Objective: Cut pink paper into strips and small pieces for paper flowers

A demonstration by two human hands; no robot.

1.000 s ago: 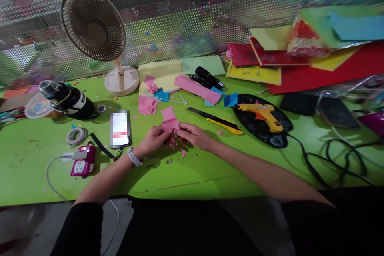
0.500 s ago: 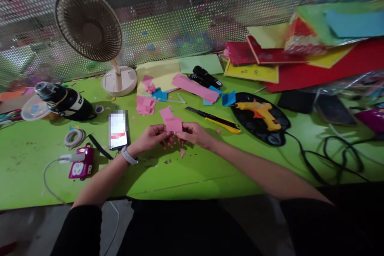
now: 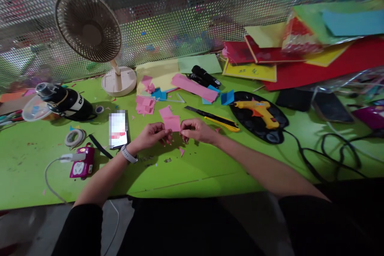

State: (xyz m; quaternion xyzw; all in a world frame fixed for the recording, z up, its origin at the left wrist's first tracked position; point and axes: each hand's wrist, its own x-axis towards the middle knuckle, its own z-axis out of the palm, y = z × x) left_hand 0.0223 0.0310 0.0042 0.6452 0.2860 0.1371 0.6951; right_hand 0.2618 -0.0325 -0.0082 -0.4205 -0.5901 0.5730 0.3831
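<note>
A small square of pink paper (image 3: 172, 123) is held up between my hands over the green table. My left hand (image 3: 153, 134) pinches its lower left corner. At its lower right corner, my right hand (image 3: 196, 131) has thumb and fingertips closed on the edge. Just behind lies another pink paper piece (image 3: 165, 111), partly covered by the square. A yellow utility knife (image 3: 220, 122) with its blade out rests to the right of my right hand. Below the hands is a small pink scrap (image 3: 181, 152).
Left of my hands lie a phone (image 3: 118, 130), a tape roll (image 3: 74, 138) and a purple power adapter (image 3: 82, 163). A fan (image 3: 119, 82) and black bottle (image 3: 70, 104) stand behind. On the right, a yellow glue gun (image 3: 261, 113) rests on a black palette (image 3: 280, 138), its cable trailing rightward.
My right hand has shifted slightly right, from the bottom edge of the pink square to its right corner. The fingers of both hands have drawn apart. The view has shifted slightly.
</note>
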